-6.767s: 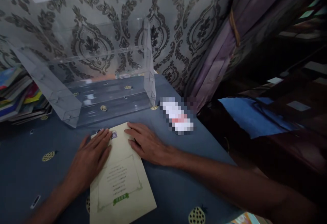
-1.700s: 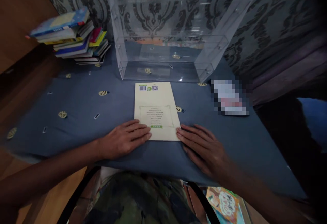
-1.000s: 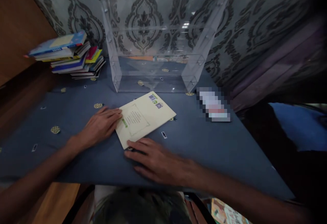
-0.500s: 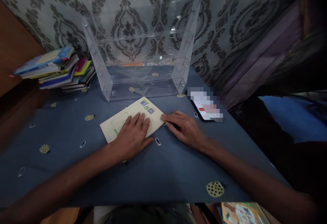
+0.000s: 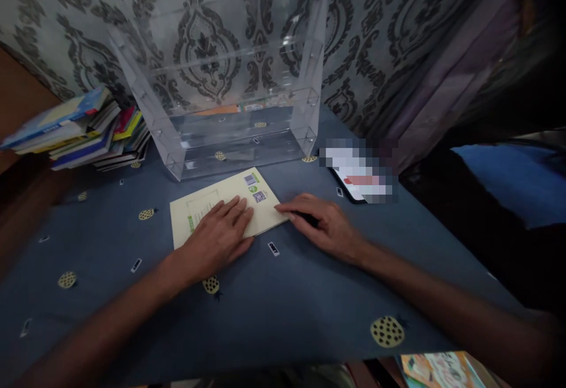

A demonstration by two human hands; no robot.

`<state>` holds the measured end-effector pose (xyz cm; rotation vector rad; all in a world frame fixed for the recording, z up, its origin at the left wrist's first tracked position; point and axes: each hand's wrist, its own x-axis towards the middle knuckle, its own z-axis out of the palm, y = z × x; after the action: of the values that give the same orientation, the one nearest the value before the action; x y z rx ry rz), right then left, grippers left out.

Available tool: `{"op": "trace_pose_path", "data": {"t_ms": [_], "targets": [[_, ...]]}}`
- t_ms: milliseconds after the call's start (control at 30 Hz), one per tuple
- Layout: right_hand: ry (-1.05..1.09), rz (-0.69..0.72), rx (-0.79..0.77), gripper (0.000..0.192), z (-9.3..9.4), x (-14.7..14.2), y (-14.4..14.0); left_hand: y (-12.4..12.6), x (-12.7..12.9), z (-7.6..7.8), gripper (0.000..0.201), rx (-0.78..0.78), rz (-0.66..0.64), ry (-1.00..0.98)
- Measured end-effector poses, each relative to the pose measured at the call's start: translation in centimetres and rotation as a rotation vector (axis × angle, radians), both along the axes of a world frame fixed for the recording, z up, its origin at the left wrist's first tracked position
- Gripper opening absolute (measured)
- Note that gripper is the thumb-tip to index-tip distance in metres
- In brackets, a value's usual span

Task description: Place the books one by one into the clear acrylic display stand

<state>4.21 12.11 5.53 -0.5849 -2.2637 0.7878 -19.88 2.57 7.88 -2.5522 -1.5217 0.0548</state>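
A pale cream book (image 5: 269,210) lies at a slant on the blue patterned cloth, with a barcode, a QR code and a green round mark on its upward face. My left hand (image 5: 221,229) rests flat across its lower middle, fingers stretched out, covering part of a printed box. At the book's right corner, my right hand (image 5: 325,223) pinches the edge, index finger on top and thumb at the side. The underside of that corner is hidden.
Behind the book stands a clear acrylic rack (image 5: 172,151) against the patterned wall. A stack of books (image 5: 84,125) leans at the left. To the right lies a phone (image 5: 356,178), partly pixelated. Another book (image 5: 442,370) shows below the table's front edge.
The view has shifted and tilted a little. My left hand has slid slightly left on the book, and my right index finger reaches a bit further over its corner.
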Motion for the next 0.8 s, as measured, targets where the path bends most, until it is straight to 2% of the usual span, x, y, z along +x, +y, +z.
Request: {"op": "trace_pose_path", "data": {"t_ms": [133,400,600,800], "targets": [[-0.01,-0.024,-0.163,0.03,0.0,0.1,0.6,0.1,1.1,-0.5,0.044,0.083,0.017,0.014],[0.049,-0.016,-0.442,0.035,0.5,0.2,1.0,0.2,1.1,-0.4,0.038,0.208,-0.106,-0.026],[0.07,-0.052,-0.502,0.037,0.6,0.3,1.0,0.3,1.3,0.3,0.035,0.214,-0.12,-0.102],[0.108,-0.044,-0.535,0.035,0.7,0.3,0.8,0.4,1.1,1.3,0.034,0.151,-0.102,-0.162]]}}
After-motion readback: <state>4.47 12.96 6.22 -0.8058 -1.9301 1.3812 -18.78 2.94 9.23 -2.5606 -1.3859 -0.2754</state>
